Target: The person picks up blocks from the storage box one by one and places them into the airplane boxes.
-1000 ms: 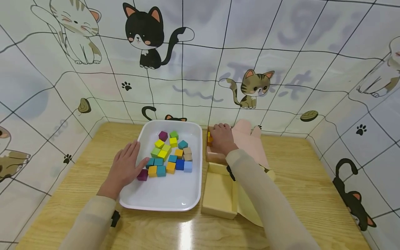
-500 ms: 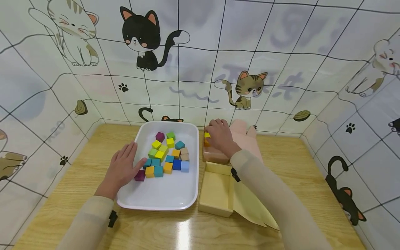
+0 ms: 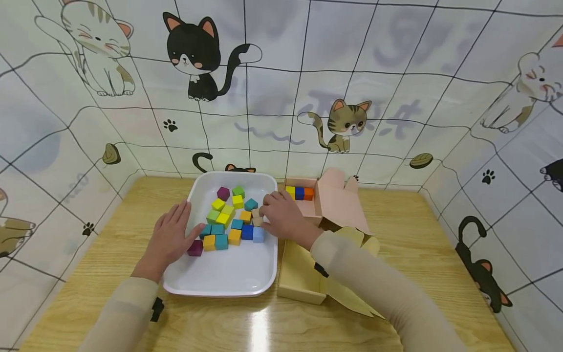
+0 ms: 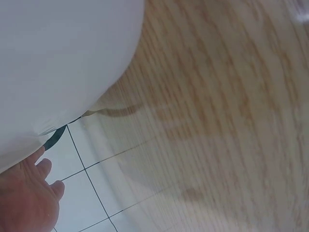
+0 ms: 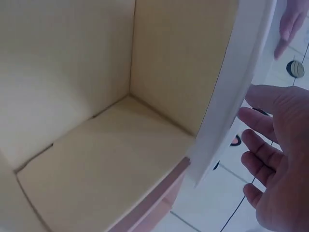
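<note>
My left hand (image 3: 169, 239) rests with fingers extended on the left rim of a white tray (image 3: 224, 278); the left wrist view catches part of that hand (image 4: 31, 195) at the tray wall. Several coloured blocks lie in the tray's upper half, among them a dark blue cube (image 3: 247, 232) and a purple cube (image 3: 195, 248). Over the tray's right rim is my right hand (image 3: 283, 217), fingertips right at two beige cubes (image 3: 257, 221). The right wrist view shows this hand (image 5: 280, 150) with loosely bent fingers and no block visible between them.
Right of the tray stands an open pink box (image 3: 311, 210) holding a yellow, a blue (image 3: 299, 193) and an orange cube in a row. In front of it is an open yellow box (image 3: 301, 293), its lid under my right forearm. A cat-print sheet (image 3: 272, 98) surrounds the table (image 3: 211, 322).
My right hand has left the pink box and moved left to the tray's right side, uncovering the row of cubes in the box. My left hand stays on the tray rim.
</note>
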Demonstrator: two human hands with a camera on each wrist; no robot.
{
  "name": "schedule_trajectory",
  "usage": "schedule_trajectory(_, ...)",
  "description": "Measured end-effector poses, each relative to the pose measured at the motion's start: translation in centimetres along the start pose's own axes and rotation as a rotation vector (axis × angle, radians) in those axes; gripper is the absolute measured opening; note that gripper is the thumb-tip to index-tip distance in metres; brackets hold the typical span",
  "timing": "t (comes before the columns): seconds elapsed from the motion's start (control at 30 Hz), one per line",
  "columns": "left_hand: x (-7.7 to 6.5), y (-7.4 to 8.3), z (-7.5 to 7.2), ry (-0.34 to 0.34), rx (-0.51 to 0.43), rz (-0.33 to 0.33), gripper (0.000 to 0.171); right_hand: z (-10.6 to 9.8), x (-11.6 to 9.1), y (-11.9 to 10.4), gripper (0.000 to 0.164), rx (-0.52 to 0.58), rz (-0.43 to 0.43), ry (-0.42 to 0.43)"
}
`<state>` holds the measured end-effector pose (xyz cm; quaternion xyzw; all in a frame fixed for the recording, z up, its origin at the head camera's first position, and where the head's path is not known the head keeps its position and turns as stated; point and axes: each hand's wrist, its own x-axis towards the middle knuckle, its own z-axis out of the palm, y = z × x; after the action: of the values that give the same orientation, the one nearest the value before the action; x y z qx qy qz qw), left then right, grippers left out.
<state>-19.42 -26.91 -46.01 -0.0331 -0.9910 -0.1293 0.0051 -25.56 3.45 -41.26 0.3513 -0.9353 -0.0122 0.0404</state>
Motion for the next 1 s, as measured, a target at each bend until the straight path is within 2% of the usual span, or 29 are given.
schedule_trajectory(0.37, 0.0, 0.0, 0.0, 0.003, 0.006, 0.007, 0.086, 1.2, 0.3, -1.9, 0.026, -0.075, 0.003, -0.12)
schedule_trajectory(0.73, -0.1, 0.0, -0.1, -0.001, 0.003, 0.006, 0.085, 1.2, 0.4, -2.5, 0.03, -0.106, 0.045, -0.171)
schedule_trajectory(1.0, 0.0, 0.1, -0.1, 0.002, 0.001, 0.009, 0.085, 1.5, 0.7, -2.3, 0.029, -0.09, 0.063, -0.182)
